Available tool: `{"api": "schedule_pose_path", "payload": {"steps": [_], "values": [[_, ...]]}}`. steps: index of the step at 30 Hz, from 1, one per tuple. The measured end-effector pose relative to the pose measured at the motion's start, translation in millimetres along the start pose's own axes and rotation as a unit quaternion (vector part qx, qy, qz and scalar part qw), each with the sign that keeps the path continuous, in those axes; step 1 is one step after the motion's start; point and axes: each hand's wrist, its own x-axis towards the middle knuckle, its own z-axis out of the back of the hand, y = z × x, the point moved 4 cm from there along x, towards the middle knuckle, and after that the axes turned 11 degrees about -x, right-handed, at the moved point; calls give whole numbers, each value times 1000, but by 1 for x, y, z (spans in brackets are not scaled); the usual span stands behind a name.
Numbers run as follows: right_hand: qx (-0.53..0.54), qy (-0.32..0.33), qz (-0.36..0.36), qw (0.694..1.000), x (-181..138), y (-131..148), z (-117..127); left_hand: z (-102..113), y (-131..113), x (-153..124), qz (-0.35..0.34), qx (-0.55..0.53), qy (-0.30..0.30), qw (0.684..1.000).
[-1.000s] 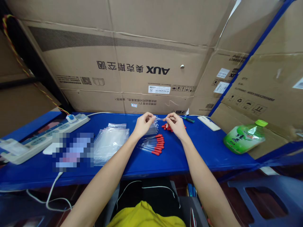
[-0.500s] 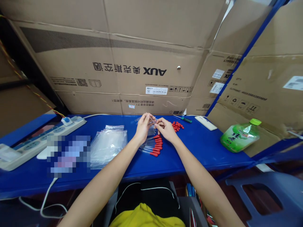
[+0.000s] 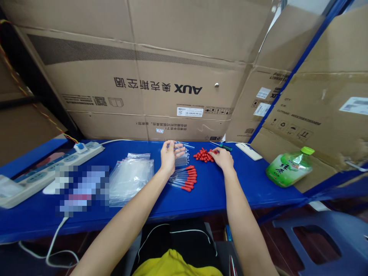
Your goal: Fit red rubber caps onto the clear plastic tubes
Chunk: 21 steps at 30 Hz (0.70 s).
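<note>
My left hand (image 3: 169,156) is closed in a pinch on a clear glass dropper tube (image 3: 188,145), whose end sticks out to the right. My right hand (image 3: 224,158) has its fingertips at the right side of a pile of red rubber bulbs (image 3: 203,155), pinched on one of them, partly hidden. Bare glass tubes (image 3: 181,161) lie in a row beside my left hand. Nearer to me, several finished droppers (image 3: 184,179) with red bulbs on their right ends lie fanned out on the blue table (image 3: 201,203).
Clear zip bags (image 3: 132,180) are stacked to the left, near a blurred phone-like item (image 3: 84,188) and a power strip (image 3: 54,168). Behind the bulbs lies a green screwdriver (image 3: 225,147); a white flat object (image 3: 248,151) and a green tea bottle (image 3: 289,168) are further right. Cardboard (image 3: 161,103) walls the back.
My hands have parted. The right one moved right from the left hand to the red bulbs, while the left shifted slightly left, still pinching a tube.
</note>
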Motion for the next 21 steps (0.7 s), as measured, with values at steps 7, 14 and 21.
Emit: {"api": "schedule_pose_path", "payload": {"steps": [7,14,21], "values": [[18,-33,-13,999,2,1,-2,4,-1,8,0,-48,-46,998],[78,-140,-35,987,-1,2,10,3,-5,9,7,-85,-33,996],[344,-138,188,910,-21,53,6,0,-5,9,29,-102,-23,994]]}}
